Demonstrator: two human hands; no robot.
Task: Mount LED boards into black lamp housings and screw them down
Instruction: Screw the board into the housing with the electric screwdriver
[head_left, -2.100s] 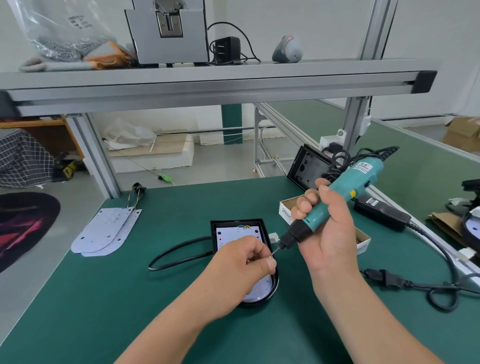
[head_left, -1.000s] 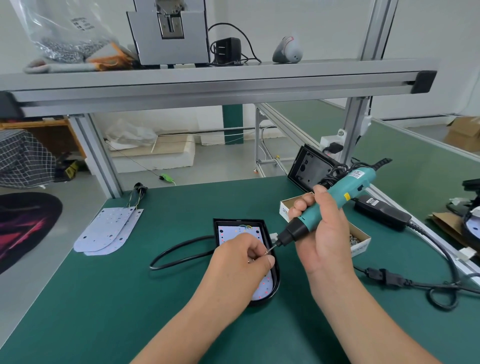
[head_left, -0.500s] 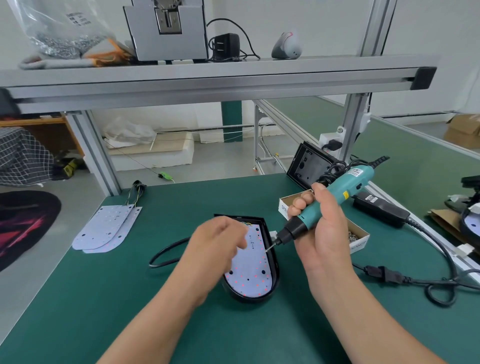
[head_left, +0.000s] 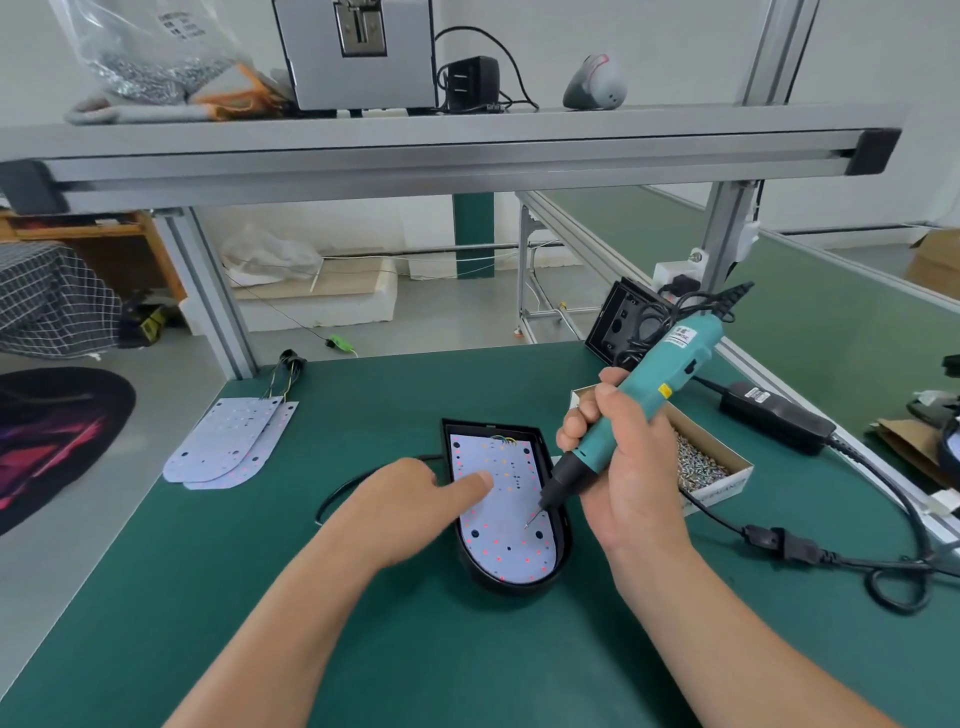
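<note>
one black lamp housing (head_left: 511, 574) lies on the green bench mat (head_left: 260, 597) with an led board (head_left: 501, 512) seated inside. left hand (head_left: 400, 512) grips nothing, index fingertip pressed on the board. right hand (head_left: 621, 467) is wrapped around a teal electric screwdriver (head_left: 641, 402), bit tip down on the board near its right edge. spare boards (head_left: 228, 447) lie far left; a screw box (head_left: 704, 462) sits just right.

Bench mat (head_left: 218, 597), dark green; lamp housing (head_left: 563, 540), black, holding an LED board (head_left: 506, 525), pale white dotted with red and orange points and black holes; spare boards (head_left: 228, 447), same white with red dots; electric screwdriver (head_left: 652, 397), teal body, black nose, yellow label; screw box (head_left: 727, 480), white card, silver screws; floor rug (head_left: 49, 441), black with red-pink streaks.
</note>
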